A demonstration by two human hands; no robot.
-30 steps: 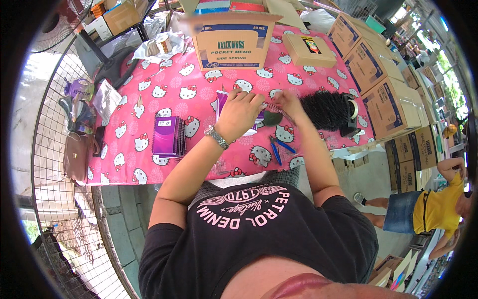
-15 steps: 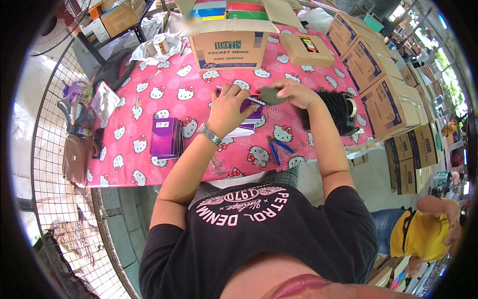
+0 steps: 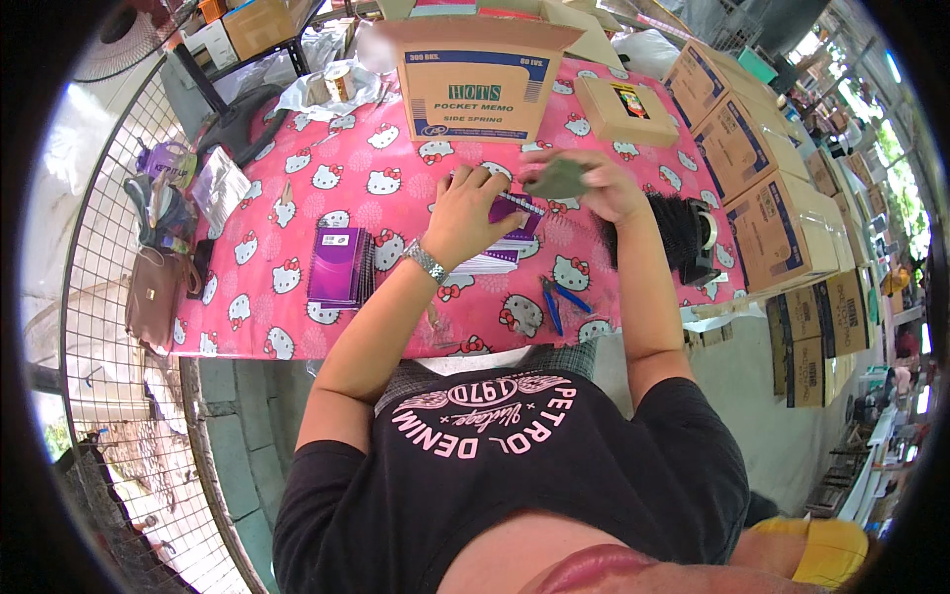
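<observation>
My left hand (image 3: 465, 213), wearing a metal watch, is closed on a small purple spiral notebook (image 3: 517, 218) held tilted up on its edge. The white-looking spiral runs along the notebook's upper side. Just to the right, my right hand (image 3: 600, 186) grips a flat dark green piece (image 3: 557, 179), perhaps a pad or cloth, apart from the spiral. Beneath my left hand lies a pile of purple notebooks (image 3: 492, 262), partly hidden. A second stack of purple spiral notebooks (image 3: 334, 267) sits further left. Blue-handled cutting pliers (image 3: 554, 302) lie spread near the table's front edge.
Black spiral coils (image 3: 643, 238) lie beside a black tape dispenser (image 3: 705, 243) on the right. A tall open carton (image 3: 485, 94) and a flat brown box (image 3: 625, 111) stand at the back of the pink table. More cartons (image 3: 772, 233) line the right side.
My right hand has drawn the green piece up and right, away from the notebook's spiral. My left hand keeps its hold. The view has shifted, and the person in yellow is lower in it.
</observation>
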